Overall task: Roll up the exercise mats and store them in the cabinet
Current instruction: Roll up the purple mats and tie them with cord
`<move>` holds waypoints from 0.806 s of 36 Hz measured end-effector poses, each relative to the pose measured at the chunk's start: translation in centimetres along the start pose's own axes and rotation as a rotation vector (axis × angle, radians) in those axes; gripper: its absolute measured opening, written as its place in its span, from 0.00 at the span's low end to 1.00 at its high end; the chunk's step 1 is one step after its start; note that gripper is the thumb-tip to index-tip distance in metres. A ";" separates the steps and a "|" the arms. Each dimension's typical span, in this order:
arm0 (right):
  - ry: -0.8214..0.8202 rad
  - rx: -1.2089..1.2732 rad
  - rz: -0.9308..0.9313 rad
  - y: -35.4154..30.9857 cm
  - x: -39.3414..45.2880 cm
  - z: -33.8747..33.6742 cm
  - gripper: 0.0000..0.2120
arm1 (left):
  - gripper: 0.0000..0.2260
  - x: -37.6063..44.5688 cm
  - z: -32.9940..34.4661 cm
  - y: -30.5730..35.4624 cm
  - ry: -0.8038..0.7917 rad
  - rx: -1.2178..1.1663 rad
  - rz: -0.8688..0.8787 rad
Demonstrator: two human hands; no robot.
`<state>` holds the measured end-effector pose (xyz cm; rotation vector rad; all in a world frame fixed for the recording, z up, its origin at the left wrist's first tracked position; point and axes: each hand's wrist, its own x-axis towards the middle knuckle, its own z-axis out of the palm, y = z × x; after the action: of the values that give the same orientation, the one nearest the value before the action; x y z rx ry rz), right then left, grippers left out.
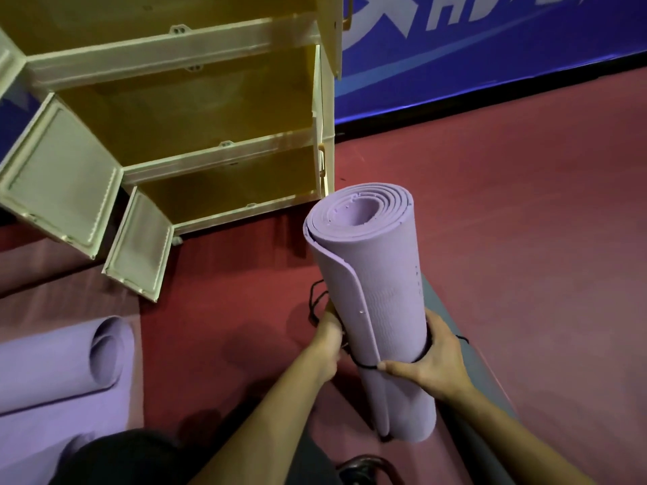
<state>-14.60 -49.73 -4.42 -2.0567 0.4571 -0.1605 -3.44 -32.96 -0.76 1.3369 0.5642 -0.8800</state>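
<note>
- Rolled mat (pixel 371 274): purple, wound tight, held nearly upright, its long axis running from your lap up toward the cabinet; the spiral end sits just beside the cabinet's bottom right corner.
- Cord (pixel 364 365): thin and black, looped round the lower part of the rolled mat; loose slack bunches on the roll's left side (whether it is knotted, you cannot tell from here).
- Your left hand (pixel 329 336): on the left side of the roll, fingers curled against it where the slack gathers; the view does not settle whether it pinches the cord or only steadies the mat.
- Your right hand (pixel 432 358): wrapped round the right side of the roll, thumb laid forward over the cord, gripping firmly.
- Cabinet (pixel 224 155): cream frame, yellow inside, three compartments stacked, doors swung open to the left; it stands ahead and left of the rolled mat.
- Second mat (pixel 80 358): same purple, only loosely curled, on the floor (pixel 507 222) left of the cabinet's lowest door, well apart from both hands.
- Judgement: the roll stands on end while the compartments run wide, so the mat will need tipping sideways, top end swinging left, before it goes in; your left hand is the nearer to the opening.
</note>
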 end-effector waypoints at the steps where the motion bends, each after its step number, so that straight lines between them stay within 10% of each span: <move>1: -0.012 -0.006 0.019 0.2 0.2 -0.1 0.53 | 0.19 0.2 0.2 -0.1 -0.014 -0.008 -0.003; 15: -0.019 -0.393 0.430 3.2 6.5 -1.9 0.38 | 0.31 3.9 2.5 -4.7 -0.145 0.203 -0.132; 29: -0.316 -0.831 0.552 2.2 13.1 -1.7 0.36 | 0.26 7.4 -0.7 -6.8 0.069 0.259 -0.188</move>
<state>-3.57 -57.16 -6.39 -2.5759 0.9800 0.7968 -4.64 -33.83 -10.71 1.5709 0.6538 -1.0916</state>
